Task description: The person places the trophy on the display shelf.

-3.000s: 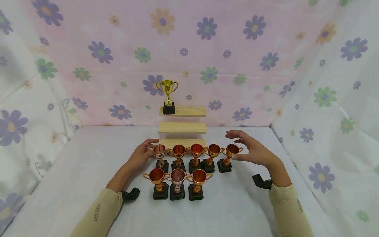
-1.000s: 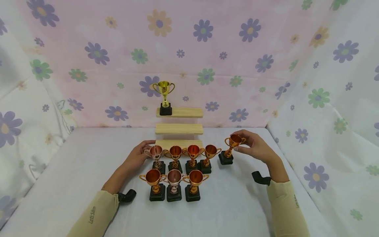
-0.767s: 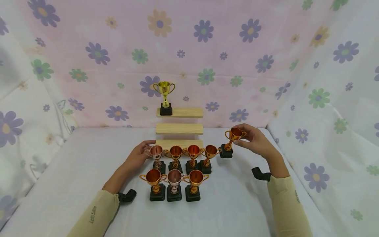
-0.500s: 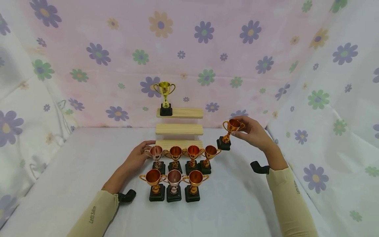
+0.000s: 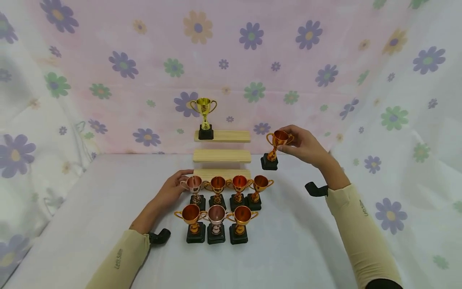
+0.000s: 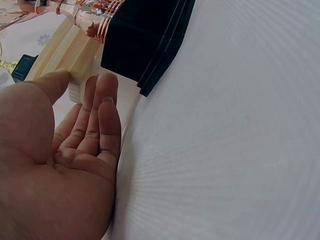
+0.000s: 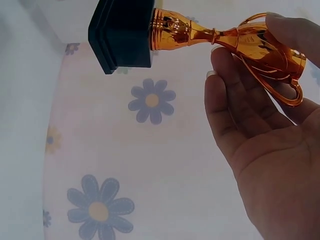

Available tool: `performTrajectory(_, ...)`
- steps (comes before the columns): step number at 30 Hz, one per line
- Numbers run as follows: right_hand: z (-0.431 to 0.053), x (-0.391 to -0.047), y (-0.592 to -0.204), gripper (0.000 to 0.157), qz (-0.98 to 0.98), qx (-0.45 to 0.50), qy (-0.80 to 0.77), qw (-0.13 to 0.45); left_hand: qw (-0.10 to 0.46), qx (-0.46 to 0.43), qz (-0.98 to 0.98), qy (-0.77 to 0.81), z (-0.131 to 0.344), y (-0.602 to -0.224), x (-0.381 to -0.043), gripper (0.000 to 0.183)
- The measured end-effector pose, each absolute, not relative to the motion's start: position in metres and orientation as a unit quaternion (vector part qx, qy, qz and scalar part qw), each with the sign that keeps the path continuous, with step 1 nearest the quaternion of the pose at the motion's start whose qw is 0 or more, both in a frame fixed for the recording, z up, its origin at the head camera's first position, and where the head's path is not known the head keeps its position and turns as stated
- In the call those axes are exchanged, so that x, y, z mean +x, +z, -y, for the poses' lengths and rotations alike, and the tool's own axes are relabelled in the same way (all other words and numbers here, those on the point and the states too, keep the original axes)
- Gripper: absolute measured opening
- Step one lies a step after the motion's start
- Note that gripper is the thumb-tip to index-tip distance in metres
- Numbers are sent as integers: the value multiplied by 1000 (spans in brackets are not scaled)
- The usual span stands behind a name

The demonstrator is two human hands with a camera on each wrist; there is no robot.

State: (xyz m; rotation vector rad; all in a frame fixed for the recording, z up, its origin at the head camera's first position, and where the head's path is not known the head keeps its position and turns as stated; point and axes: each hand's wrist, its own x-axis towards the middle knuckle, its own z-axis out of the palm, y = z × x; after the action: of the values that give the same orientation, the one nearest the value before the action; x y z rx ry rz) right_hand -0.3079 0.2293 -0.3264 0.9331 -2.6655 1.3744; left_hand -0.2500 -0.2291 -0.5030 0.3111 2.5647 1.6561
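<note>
Item: copper trophy — lifted off the table since 1 s ago, now in the air just right of the wooden step shelf, approx. mid-step height. Right hand pinches its cup betw. thumb & fingers. Left hand unchanged — fingers relaxed, resting beside pink trophy, holding nothing. Remaining: 7 on table; gold trophy on top step. Judged: carry toward shelf underway, placing not yet done.

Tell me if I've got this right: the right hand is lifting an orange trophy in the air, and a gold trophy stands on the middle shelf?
Not quite. The gold trophy stands on the top shelf, not the middle one, as the head view shows. The rest holds: the right hand holds an orange trophy up in the air.
</note>
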Motion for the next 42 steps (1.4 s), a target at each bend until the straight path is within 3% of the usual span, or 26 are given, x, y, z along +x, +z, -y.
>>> performTrajectory(42,-136,-342,-280,48,859,287,423,5,35,111,-821,559,231,-506,-250,53)
